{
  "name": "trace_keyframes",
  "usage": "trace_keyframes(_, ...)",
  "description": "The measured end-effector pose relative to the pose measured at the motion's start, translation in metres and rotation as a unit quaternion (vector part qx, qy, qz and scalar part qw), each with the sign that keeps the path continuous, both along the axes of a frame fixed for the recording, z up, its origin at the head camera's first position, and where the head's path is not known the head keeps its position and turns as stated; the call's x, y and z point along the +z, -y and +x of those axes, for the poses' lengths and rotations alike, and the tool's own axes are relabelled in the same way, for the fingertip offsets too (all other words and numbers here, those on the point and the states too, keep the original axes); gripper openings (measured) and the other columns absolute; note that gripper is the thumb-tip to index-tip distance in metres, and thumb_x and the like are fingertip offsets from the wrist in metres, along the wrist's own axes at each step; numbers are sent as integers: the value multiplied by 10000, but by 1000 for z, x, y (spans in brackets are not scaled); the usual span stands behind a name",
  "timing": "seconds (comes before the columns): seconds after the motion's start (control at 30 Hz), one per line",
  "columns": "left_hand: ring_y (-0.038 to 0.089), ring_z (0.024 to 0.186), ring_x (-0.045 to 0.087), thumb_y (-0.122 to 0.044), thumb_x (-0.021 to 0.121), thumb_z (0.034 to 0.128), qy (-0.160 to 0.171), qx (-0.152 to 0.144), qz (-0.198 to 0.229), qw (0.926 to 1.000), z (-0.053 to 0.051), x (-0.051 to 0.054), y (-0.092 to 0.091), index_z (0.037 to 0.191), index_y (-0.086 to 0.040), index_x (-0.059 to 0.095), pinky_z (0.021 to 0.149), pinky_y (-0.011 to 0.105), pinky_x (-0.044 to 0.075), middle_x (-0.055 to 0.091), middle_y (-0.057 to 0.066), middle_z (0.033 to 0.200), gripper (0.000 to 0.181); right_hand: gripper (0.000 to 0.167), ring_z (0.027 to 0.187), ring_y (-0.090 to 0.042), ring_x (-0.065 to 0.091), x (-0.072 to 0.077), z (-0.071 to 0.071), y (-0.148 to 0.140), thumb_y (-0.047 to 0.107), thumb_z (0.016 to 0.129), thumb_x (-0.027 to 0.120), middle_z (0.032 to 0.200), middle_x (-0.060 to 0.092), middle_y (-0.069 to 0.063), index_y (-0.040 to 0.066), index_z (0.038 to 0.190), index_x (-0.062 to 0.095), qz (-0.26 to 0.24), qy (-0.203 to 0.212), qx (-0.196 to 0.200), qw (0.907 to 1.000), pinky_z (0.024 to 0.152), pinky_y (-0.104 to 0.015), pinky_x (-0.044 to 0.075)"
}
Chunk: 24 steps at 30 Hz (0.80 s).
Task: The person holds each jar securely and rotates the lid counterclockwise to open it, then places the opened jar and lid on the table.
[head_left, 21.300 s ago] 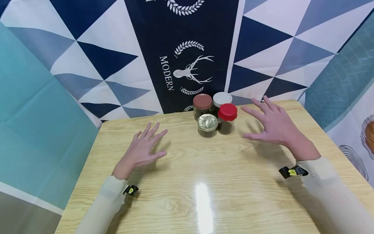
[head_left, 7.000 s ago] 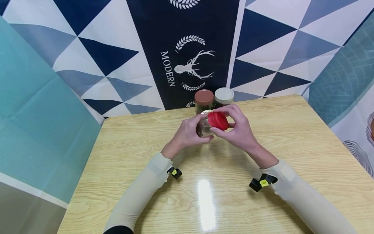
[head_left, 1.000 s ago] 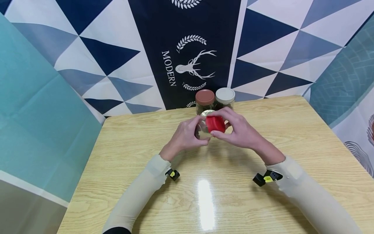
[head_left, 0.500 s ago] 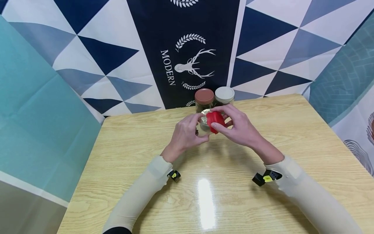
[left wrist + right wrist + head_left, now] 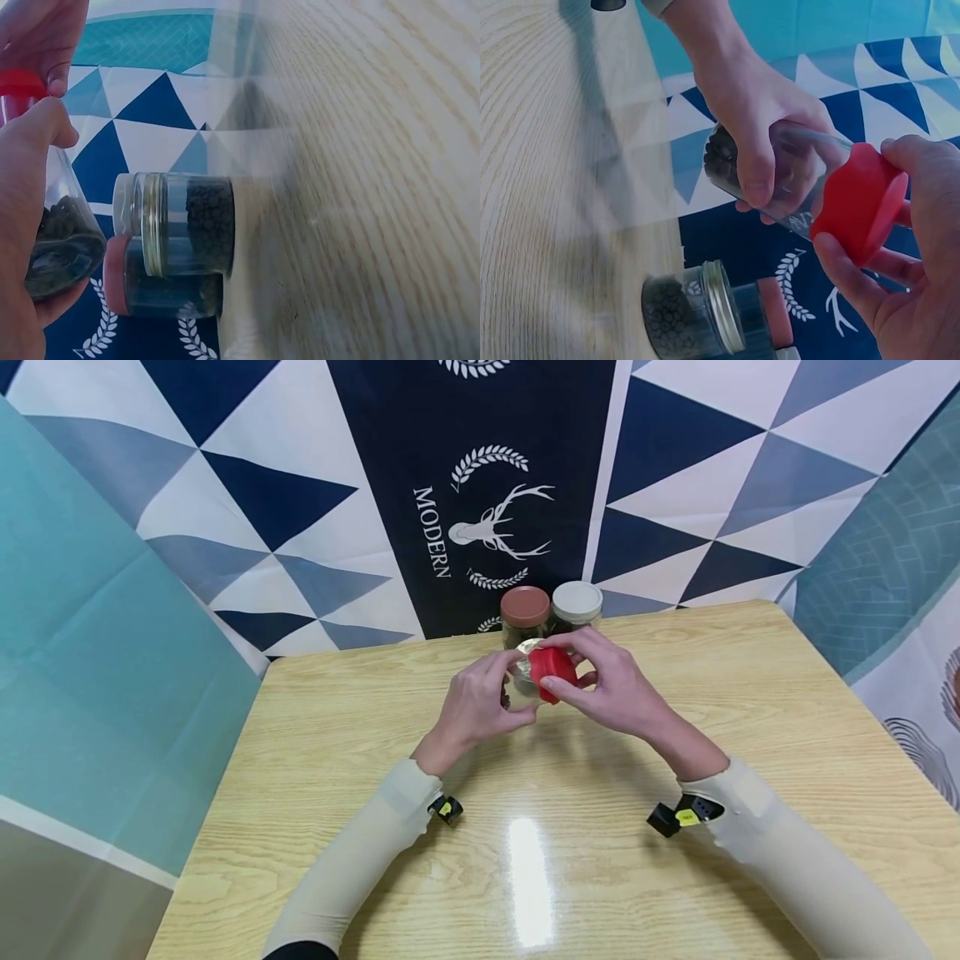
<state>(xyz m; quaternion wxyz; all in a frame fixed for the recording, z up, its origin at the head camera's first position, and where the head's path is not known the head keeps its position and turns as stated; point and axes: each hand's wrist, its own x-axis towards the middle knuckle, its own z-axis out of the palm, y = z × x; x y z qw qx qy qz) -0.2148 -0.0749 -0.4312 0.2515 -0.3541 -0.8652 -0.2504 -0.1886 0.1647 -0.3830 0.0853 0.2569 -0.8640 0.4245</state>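
The left hand point(image 5: 476, 697) grips a jar point(image 5: 793, 161), tilted and raised above the counter point(image 5: 600, 877); the right hand point(image 5: 611, 685) pinches the red lid point(image 5: 861, 202) at its mouth. A silver-lidded jar point(image 5: 667, 315), a brown-lidded jar point(image 5: 525, 607) and a white-lidded jar point(image 5: 577, 602) stand close together on the counter.

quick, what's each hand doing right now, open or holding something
Left hand: closed round the body of the glass jar, holding it tilted.
Right hand: gripping the red lid at the jar's mouth.
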Motion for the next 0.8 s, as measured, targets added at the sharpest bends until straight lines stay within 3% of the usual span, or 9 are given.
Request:
trace_keyframes(0.17,160,784,745,-294,929,872,760,-380,191,9962,0,0,2,1359,-38,648,727,216,624,816,100,1032,618,459,1142,-282,706,0,1,-1,171,1001,844,1360,685,-116,159,1444,726,-61,-67,154,9998,803,-233,661)
trace_keyframes(0.27,148,748,735,-254,931,875,1405,-761,358,9865,-1,1,4,1370,-42,632,725,165,595,825,121,1016,616,455,1177,-260,687,-1,2,-1,155,986,843,1367,679,-103,183,1429,745,-100,-168,265,9995,826,-241,660)
trace_keyframes(0.37,192,787,760,-232,928,879,1829,-1005,387,9772,-2,2,6,1367,-39,620,746,145,588,838,142,1060,609,457,1171,-249,685,-3,3,-1,111,962,845,1373,683,-99,185,1405,762,-120,-367,385,9985,840,-251,647)
trace_keyframes(0.57,330,910,797,-229,907,893,2176,-1202,391,9678,-4,2,9,1367,-40,608,790,169,598,837,198,1126,592,458,1146,-234,689,-5,2,-1,49,932,832,1379,697,-100,168,1370,770,-80,-702,539,9960,848,-255,631)
trace_keyframes(0.8,283,890,782,-234,908,895,2140,-1162,278,9695,-4,2,8,1367,-51,607,786,160,590,838,184,1135,589,461,1145,-226,684,-6,1,-2,50,925,840,1380,700,-101,153,1368,770,-89,-667,609,9959,837,-280,644)
